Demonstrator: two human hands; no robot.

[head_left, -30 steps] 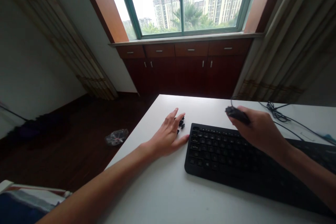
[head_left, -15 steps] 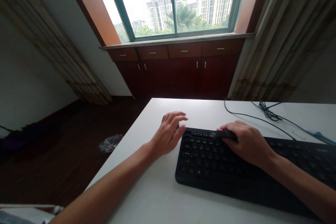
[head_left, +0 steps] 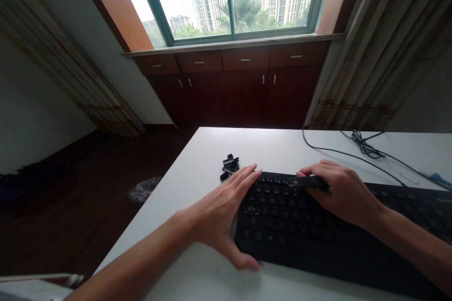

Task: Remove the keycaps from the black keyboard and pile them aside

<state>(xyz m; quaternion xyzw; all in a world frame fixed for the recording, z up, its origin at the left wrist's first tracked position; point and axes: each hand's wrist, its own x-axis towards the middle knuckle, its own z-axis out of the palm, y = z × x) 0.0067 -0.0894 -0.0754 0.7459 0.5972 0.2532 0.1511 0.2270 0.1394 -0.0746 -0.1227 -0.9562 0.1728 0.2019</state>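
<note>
A black keyboard (head_left: 303, 237) lies on the white table, with bare key positions showing toward its left end. My left hand (head_left: 221, 216) spans that end, its fingers at the far edge and thumb against the near edge. In my right hand (head_left: 342, 190), above the upper rows of keys, is a slim black brush-like tool (head_left: 309, 182), its tip pointing left and down to the keys. The exact kind of tip is too dark to make out. Just behind my left fingers sits a small heap of loose black keycaps (head_left: 230, 165).
A black cable (head_left: 348, 151) runs across the back of the white table (head_left: 169, 211), with a tied bundle (head_left: 367, 145). Near the right edge is a blue object (head_left: 439, 178). A clear plastic bag (head_left: 144, 190) is on the floor to the left. Cabinets (head_left: 243, 96) stand under the window.
My left hand has come from beside the keycap heap down onto the keyboard's left end and spread across it, uncovering the heap. My right hand keeps the tool over the upper keys.
</note>
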